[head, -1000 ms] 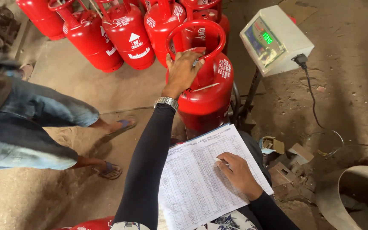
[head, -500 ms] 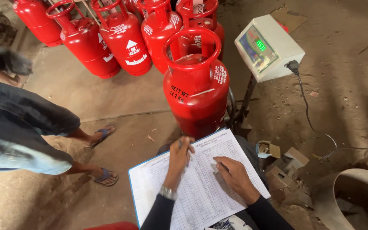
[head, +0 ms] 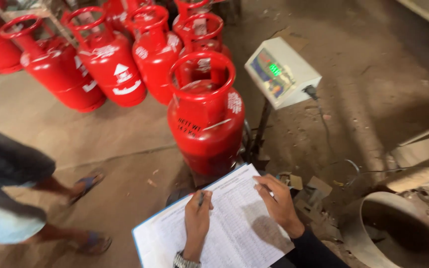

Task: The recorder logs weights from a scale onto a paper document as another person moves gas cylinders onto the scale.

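Observation:
A white printed record sheet on a blue-edged board point(head: 234, 218) lies across my lap at the bottom of the view. My left hand point(head: 196, 223), with a wristwatch, rests on the sheet, fingers closed around a dark pen point(head: 201, 198). My right hand point(head: 280, 204) holds the sheet's far right edge with bent fingers. Just beyond the sheet a red gas cylinder point(head: 205, 119) stands upright on a weighing platform. Neither hand touches it.
A white scale display box point(head: 281, 72) with green digits stands on a post to the cylinder's right, its cable trailing down. Several more red cylinders point(head: 110, 64) stand behind. Another person's legs in sandals point(head: 83, 186) are at left. A large metal tub point(head: 398, 233) sits at lower right.
My left hand has come off the cylinder's top ring and down onto the sheet. The view has shifted right. The other person has stepped further left.

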